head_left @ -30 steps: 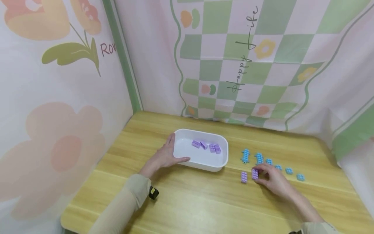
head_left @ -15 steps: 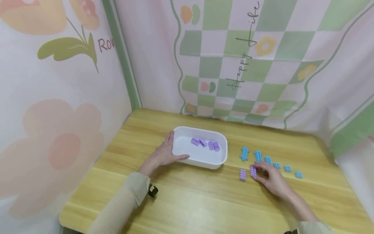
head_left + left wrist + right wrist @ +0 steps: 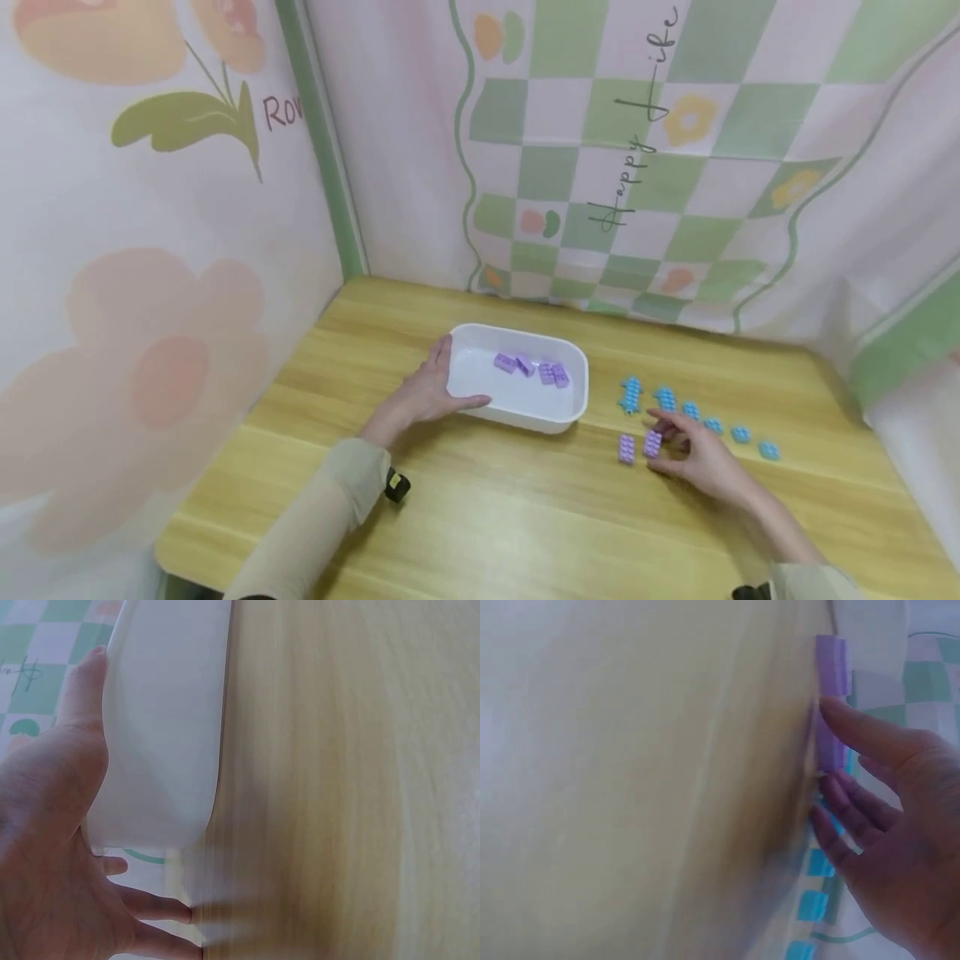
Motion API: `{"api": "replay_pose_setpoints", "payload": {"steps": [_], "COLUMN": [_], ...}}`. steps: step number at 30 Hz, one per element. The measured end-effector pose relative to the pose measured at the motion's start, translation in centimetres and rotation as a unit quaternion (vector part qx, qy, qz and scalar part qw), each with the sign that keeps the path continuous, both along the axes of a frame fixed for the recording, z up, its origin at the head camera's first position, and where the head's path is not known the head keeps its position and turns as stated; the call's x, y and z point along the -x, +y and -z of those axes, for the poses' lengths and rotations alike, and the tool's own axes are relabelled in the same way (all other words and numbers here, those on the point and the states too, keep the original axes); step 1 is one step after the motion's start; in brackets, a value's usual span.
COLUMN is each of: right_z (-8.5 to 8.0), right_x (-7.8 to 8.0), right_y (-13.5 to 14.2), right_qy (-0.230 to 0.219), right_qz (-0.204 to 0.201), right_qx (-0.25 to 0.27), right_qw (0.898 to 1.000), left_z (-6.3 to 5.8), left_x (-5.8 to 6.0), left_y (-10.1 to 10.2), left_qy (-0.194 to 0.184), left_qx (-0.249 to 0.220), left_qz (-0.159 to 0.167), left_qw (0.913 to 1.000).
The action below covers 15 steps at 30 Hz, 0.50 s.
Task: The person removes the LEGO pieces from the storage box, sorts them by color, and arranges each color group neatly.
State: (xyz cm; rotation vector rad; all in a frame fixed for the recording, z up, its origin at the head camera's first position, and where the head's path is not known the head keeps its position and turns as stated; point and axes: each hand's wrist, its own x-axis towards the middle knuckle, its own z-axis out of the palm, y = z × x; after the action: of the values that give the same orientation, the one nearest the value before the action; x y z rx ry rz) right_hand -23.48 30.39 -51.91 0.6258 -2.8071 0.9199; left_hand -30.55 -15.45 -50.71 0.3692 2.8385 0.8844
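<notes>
My left hand (image 3: 423, 392) grips the left end of a white plastic tray (image 3: 517, 415), thumb along the near rim and fingers round the end. In the left wrist view the fingertips (image 3: 187, 913) reach down to the table. Several purple building bricks (image 3: 505, 363) lie inside the tray. To its right, two more purple bricks stand side by side on the table, one on the left (image 3: 626, 449) and one on the right (image 3: 652, 443). My right hand (image 3: 705, 458) is spread loosely about the right one, with its thumb (image 3: 847, 724) close against it in the right wrist view.
Behind the purple bricks runs a row of blue bricks: two long ones, at the left (image 3: 631, 395) and beside it (image 3: 665, 399), then several small ones (image 3: 741, 434) to the right. The wooden table (image 3: 525, 517) meets a checkered curtain (image 3: 555, 175) at the back.
My right fingers have loosened and spread apart from the right purple brick, which they pinched before. It now stands beside the other one, slightly turned. My left hand stays on the tray.
</notes>
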Motion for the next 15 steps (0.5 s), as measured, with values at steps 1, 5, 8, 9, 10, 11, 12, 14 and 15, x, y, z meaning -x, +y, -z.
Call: {"api": "replay_pose_setpoints", "payload": {"steps": [1,5,8,9,10,11,12,14,15], "right_z": [-0.3,-2.2,-4.1,-4.6,-5.2,-5.7,-6.1,-6.8,-6.9], "right_x": [0.0,0.2,0.9,1.2,1.6,2.0,2.4,3.3,3.8], "right_y": [-0.2,-1.4,-2.8,-3.3,-3.9,-4.5,-5.1,-6.4,-7.1], "right_qy": [-0.01,-0.006,0.027,0.038,0.043,0.044,0.049,0.042,0.041], "right_qz": [0.0,0.003,0.002,0.0,-0.004,-0.007,-0.012,-0.024,-0.03], "right_qx": [0.0,-0.019,-0.029,-0.031,-0.028,-0.025,-0.025,-0.021,-0.02], "right_qw": [1.0,1.0,0.999,0.999,0.999,0.999,0.998,0.999,0.999], "left_z": [0.0,-0.1,-0.2,-0.2,-0.2,-0.2,-0.1,0.0,0.0], "left_x": [0.0,0.1,0.1,0.1,0.1,0.1,0.1,0.1,0.1], "left_y": [0.0,0.1,0.0,0.1,0.1,0.1,0.1,0.2,0.3], "left_qy": [-0.001,0.001,0.0,-0.002,-0.003,-0.004,-0.004,-0.004,-0.003], "left_qx": [0.002,0.004,0.005,0.006,0.007,0.007,0.007,0.003,-0.001], "left_qz": [0.001,0.001,0.001,0.001,0.001,0.001,0.001,0.0,0.001], "left_qw": [1.0,1.0,1.0,1.0,1.0,1.0,1.0,1.0,1.0]}}
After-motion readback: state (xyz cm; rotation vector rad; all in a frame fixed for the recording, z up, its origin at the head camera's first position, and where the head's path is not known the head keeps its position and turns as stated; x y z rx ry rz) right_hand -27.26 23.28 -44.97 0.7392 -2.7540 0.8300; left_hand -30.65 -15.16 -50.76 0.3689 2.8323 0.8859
